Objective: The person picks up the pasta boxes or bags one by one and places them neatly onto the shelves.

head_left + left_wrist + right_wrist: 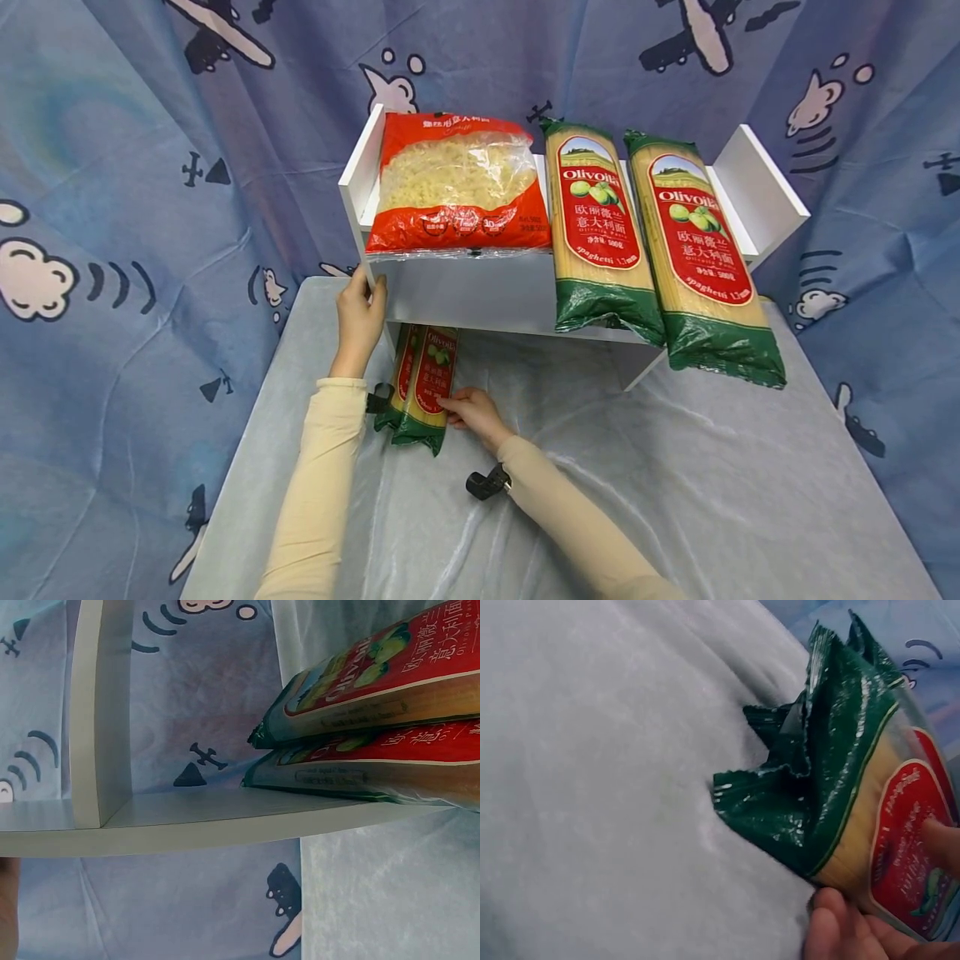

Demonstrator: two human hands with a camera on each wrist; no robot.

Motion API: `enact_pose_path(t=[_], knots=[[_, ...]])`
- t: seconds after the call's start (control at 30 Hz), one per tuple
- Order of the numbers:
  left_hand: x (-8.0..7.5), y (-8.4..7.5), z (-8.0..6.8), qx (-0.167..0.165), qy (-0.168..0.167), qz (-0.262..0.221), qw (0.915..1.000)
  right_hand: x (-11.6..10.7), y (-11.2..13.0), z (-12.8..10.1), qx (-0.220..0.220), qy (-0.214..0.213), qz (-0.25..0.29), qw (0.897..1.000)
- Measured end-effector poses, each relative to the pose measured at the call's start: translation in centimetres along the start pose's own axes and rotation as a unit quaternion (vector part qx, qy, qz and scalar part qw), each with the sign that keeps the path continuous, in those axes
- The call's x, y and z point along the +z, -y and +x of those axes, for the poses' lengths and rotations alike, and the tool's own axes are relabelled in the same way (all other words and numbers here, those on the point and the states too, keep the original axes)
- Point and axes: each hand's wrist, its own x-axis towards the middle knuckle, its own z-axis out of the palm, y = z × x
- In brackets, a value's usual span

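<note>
My left hand [367,287] grips the front edge of the left side panel of a white two-tier shelf [480,296]. Under that shelf two spaghetti packets lie side by side, green-ended with red labels. My right hand [454,406] holds the nearer packet [427,387] at its right edge. In the right wrist view my thumb [832,930] sits under that spaghetti packet [855,802] and a finger lies on its label. The left wrist view shows the shelf board [165,834] and both packets [375,697], one stacked against the other [375,761].
On the shelf's top tier lie a red bag of short pasta [457,187] and two more spaghetti packets [596,229] [701,258], which overhang the front edge. The table [675,500] has a crinkled white cover. Blue cartoon cloth hangs behind and at both sides.
</note>
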Motion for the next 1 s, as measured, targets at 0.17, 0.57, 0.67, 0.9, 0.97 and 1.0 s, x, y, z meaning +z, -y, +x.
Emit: enact_pose_path(t=[0.17,0.57,0.67,0.9,0.97,1.0], knots=[[-0.2,-0.1,0.0,0.006,-0.006,0.005,0.9999,0.7,0.0,0.6,-0.015,-0.030,-0.053,0.998],[-0.1,0.0,0.1,-0.003,0.002,0.000,1.0000,0.8,-0.5,1.2,-0.014,-0.041,-0.057,0.997],[-0.1,0.0,0.1,-0.004,0.004,-0.003,1.0000,0.5,-0.6,1.3,-0.013,-0.032,-0.031,0.999],[0.0,-0.1,0.1,-0.011,0.009,-0.002,0.9999,-0.8,-1.1,1.4,-0.006,-0.002,0.014,1.000],[0.0,-0.2,0.1,-0.009,0.009,-0.001,0.9999,-1.3,-1.2,1.3,-0.008,0.012,0.022,1.000],[0.0,-0.2,0.1,-0.008,0.008,-0.001,0.9999,-1.5,-1.3,1.2,-0.008,0.018,0.026,0.999]])
